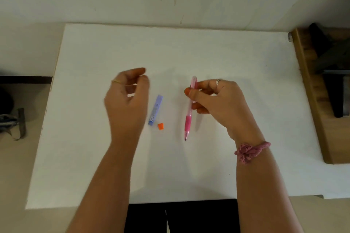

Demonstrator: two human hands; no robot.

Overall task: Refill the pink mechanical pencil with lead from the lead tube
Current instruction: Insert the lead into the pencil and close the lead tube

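My right hand (pixel 214 100) grips the pink mechanical pencil (pixel 189 115) around its upper barrel, tip pointing toward me and hovering just above the white sheet (pixel 246 58). The blue-violet lead tube (pixel 155 110) lies flat on the sheet between my hands. A small orange cap (pixel 160 126) rests beside the tube's near end. My left hand (pixel 126 98) floats left of the tube, thumb and forefinger pinched together; anything between them is too thin to make out.
A wooden shelf unit (pixel 310 91) with dark items stands along the sheet's right edge. A dark bag with a strap (pixel 13 121) lies on the floor at the left. The beige wall rises behind the sheet's far edge.
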